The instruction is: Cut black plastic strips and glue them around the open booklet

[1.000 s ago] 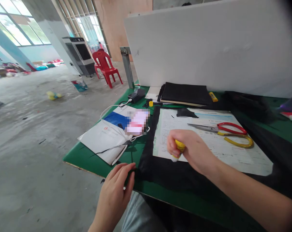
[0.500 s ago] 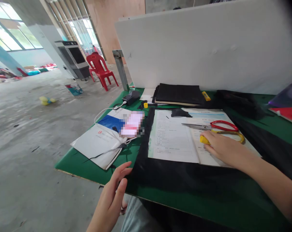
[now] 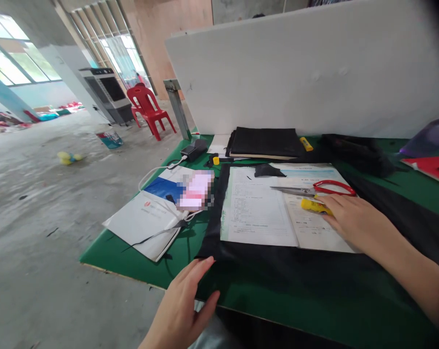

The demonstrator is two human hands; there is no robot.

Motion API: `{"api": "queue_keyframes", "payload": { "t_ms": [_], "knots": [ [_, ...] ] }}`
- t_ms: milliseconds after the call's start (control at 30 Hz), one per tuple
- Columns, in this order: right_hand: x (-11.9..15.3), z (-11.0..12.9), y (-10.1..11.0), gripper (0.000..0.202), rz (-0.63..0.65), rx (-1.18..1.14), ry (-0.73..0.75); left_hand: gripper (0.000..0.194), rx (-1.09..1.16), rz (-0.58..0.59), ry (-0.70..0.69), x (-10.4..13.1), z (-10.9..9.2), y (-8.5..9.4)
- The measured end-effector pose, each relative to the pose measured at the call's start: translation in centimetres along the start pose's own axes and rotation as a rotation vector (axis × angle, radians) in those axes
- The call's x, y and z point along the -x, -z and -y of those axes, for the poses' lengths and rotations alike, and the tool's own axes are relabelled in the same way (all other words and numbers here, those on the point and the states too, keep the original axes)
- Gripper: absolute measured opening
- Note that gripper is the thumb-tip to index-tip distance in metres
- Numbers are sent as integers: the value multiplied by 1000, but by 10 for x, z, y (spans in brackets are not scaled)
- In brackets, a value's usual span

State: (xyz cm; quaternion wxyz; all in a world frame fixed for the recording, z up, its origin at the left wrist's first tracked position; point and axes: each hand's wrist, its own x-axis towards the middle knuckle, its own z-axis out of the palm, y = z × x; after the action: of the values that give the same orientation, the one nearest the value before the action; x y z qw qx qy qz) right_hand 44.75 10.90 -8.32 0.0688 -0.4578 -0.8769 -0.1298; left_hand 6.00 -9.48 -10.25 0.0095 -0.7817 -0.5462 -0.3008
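My left hand [image 3: 185, 300] is open at the table's front edge, thumb apart from the fingers. Its fingertips are at the near left corner of a black sheet [image 3: 248, 257]; whether they touch it I cannot tell. On that sheet lies an open book [image 3: 259, 208] with printed pages. My right hand [image 3: 353, 223] rests over the right page, fingers stretched out beside the right end of a yellow glue stick [image 3: 314, 206], not wrapped round it. Scissors [image 3: 295, 190] with a red handle lie just beyond, partly hidden by this hand. A black scrap [image 3: 269, 170] sits on the book's top edge.
To the left are a white and blue booklet [image 3: 142, 223], a blurred phone [image 3: 195, 189] and a black charger [image 3: 193, 150]. A black-covered book [image 3: 265, 141] and another yellow stick [image 3: 306, 144] lie before the white board [image 3: 295, 77]. Black fabric [image 3: 353, 152] is at right.
My right hand has drawn back to the right, uncovering more of the glue stick on the page. My left hand has moved right and its thumb has spread. The view has shifted slightly.
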Motion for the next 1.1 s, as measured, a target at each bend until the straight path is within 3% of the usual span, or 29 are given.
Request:
{"api": "queue_keyframes", "payload": {
  "t_ms": [100,200,267,400,533,700,800,1100],
  "knots": [
    [8,21,16,48,-39,-111,3,30,-3,68,-91,-7,1,4],
    [26,49,35,49,51,-273,78,21,-53,195,-136,-15,1,8],
    [39,64,43,52,134,-334,170,24,-85,236,-148,-19,2,8],
    [48,78,46,55,101,-327,307,37,-136,253,-141,-22,4,6],
    [42,71,44,35,77,-311,306,40,-177,269,-146,-26,5,4],
    [39,54,38,21,43,-263,80,44,-203,318,-124,-30,4,1],
    [34,48,35,29,-17,-210,12,47,-205,349,-101,-32,4,-1],
    [24,34,8,34,-71,-30,71,54,-223,434,-49,-37,10,-7]
  ]
}}
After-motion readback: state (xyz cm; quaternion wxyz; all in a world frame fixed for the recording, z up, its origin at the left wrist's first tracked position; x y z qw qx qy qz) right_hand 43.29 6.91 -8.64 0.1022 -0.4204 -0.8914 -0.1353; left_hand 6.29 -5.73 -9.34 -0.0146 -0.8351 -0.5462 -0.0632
